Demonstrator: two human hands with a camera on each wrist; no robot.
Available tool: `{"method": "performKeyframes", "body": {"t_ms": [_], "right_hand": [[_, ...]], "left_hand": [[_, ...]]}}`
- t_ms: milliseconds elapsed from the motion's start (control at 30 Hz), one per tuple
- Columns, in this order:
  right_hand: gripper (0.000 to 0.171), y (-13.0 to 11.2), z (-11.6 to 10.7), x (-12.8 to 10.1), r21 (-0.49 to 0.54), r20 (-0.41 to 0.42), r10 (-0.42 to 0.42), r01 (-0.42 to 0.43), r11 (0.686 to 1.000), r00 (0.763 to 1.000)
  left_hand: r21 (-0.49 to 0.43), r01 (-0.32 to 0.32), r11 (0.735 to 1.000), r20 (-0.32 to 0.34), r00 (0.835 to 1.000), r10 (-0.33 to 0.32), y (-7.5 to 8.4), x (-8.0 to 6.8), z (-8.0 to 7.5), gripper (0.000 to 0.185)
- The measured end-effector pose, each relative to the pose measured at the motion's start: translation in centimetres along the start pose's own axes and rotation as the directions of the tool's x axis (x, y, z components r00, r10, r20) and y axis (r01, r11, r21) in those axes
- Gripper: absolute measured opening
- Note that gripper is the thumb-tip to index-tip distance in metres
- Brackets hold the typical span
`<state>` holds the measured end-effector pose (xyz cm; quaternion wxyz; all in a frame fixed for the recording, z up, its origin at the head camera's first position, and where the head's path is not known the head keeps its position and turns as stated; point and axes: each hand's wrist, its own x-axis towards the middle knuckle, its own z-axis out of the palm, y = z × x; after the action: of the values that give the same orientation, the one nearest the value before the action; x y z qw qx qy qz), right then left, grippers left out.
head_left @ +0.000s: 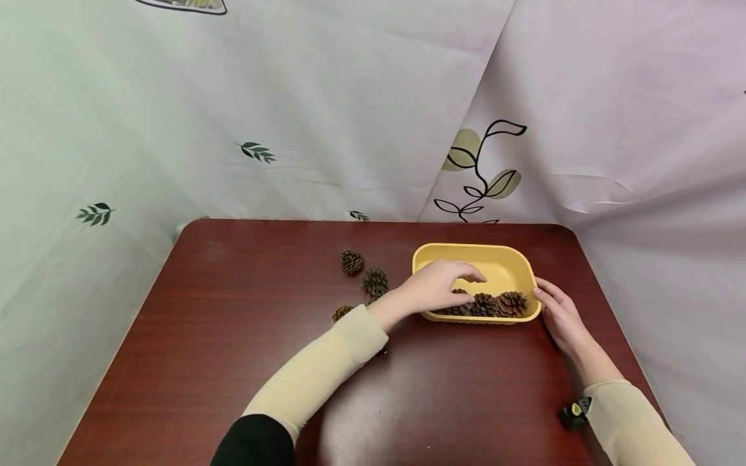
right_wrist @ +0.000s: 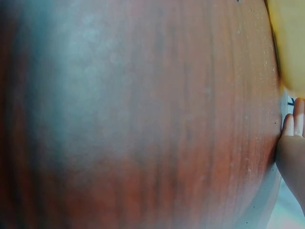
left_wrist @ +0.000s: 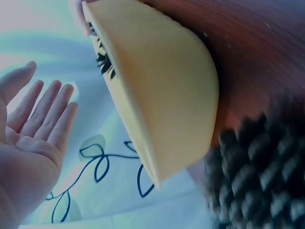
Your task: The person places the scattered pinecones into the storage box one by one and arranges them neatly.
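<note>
A yellow plastic bin (head_left: pixel 495 259) stands at the back right of the table, with several brown pine cones (head_left: pixel 511 304) lined along its near side. Over the bin's left part hangs my left hand (head_left: pixel 438 285), thumb and fingers spread apart, nothing between them. Its loosely bent fingers (left_wrist: pixel 50 107) show beside the bin in the left wrist view. My right hand (head_left: pixel 564 320) holds the bin's right end, thumb and fingers at the rim. The right wrist view catches only part of that hand's fingers (right_wrist: pixel 299 119), close against the yellow wall.
Left of the bin lie loose pine cones (head_left: pixel 352 262) on the dark red table (head_left: pixel 233 310), some partly hidden by my left forearm. One pine cone (left_wrist: pixel 257 176) looms close in the left wrist view. A pale curtain (head_left: pixel 326 129) with leaf prints hangs behind the table.
</note>
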<state>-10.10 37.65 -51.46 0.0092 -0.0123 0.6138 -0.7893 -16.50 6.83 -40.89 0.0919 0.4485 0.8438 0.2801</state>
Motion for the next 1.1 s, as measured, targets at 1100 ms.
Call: {"method": "performKeyframes", "body": {"t_ms": [1100], "right_hand": [[0.036, 0.0, -0.1, 0.1, -0.012, -0.005, 0.012, -0.012, 1.0, 1.0]], "left_hand": [[0.039, 0.191, 0.981, -0.073, 0.979, -0.188, -8.2, -16.0, -5.8, 0.037]]}}
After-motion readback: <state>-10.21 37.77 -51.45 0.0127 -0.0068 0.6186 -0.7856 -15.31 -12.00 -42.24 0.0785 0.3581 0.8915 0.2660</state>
